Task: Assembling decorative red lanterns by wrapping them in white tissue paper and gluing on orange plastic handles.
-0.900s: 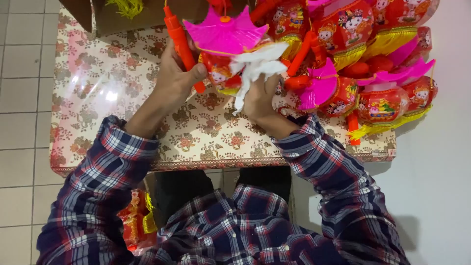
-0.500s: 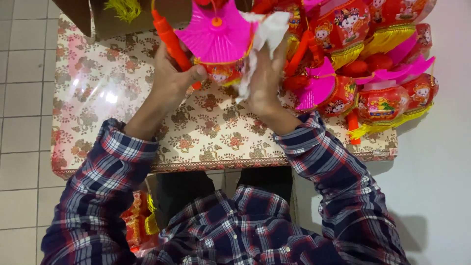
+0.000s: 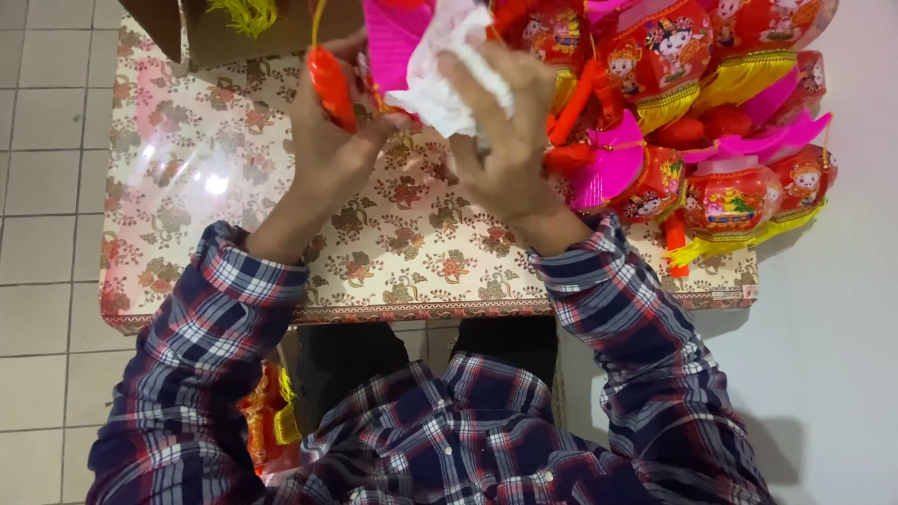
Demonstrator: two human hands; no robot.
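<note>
Two hands raised over a floral desk, working a pink lantern and a white cloth.

Compared with half a second earlier, both hands sit higher and the pink lantern [image 3: 393,37] now runs partly off the top edge. The left hand [image 3: 327,131] has its grip wrapped round the red-orange handle [image 3: 332,84] beside the lantern. The right hand [image 3: 510,140] pinches a crumpled white cloth [image 3: 449,70] against the lantern, fingers spread over it. Right of that grip lies a heap of red lanterns [image 3: 720,178] with yellow fringes, pink fans and cartoon-figure panels. Left of the handle stands a brown cardboard box [image 3: 215,33]. Below both grips spreads the flower-patterned desk [image 3: 187,206].
</note>
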